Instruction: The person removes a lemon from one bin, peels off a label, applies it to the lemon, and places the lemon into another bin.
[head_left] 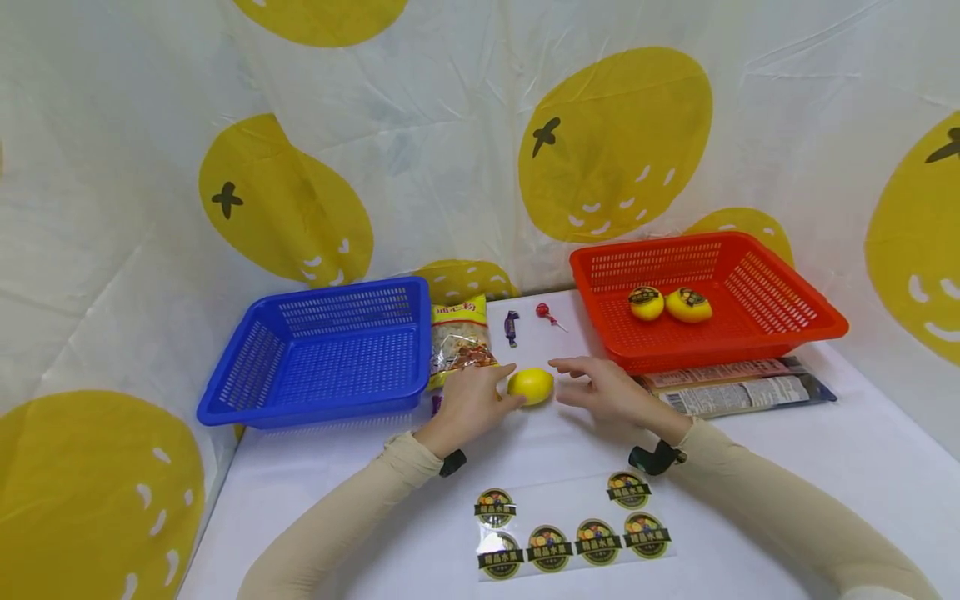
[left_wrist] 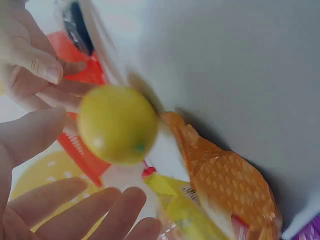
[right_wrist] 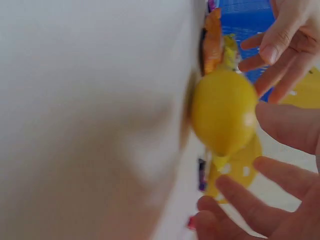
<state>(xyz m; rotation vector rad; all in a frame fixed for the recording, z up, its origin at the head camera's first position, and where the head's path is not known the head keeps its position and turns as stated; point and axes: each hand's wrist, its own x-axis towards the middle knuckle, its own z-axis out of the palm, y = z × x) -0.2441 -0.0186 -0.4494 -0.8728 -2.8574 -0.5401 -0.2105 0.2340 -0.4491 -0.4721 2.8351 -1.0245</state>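
Observation:
A plain yellow lemon (head_left: 532, 387) lies on the white tabletop between the two hands. On its left is my left hand (head_left: 472, 402), fingers spread and thumb tip close to the fruit; whether they touch I cannot tell. To the right, my right hand (head_left: 600, 390) has its fingers extended toward the lemon with a small gap. Both wrist views show loose, spread fingers around the lemon (right_wrist: 225, 111), gripping nothing. Nearer the front lies a clear sheet of round black-and-gold stickers (head_left: 573, 533). Two lemons with such stickers (head_left: 686, 306) lie in the red basket (head_left: 712, 343).
A blue basket (head_left: 315, 412) stands at the left. Beside it are a yellow-topped food bag (head_left: 460, 337), an orange packet (left_wrist: 227, 180), a purple-wrapped candy (head_left: 512, 327) and a red lollipop (head_left: 543, 311). Long flat packages (head_left: 738, 395) lie before the red basket.

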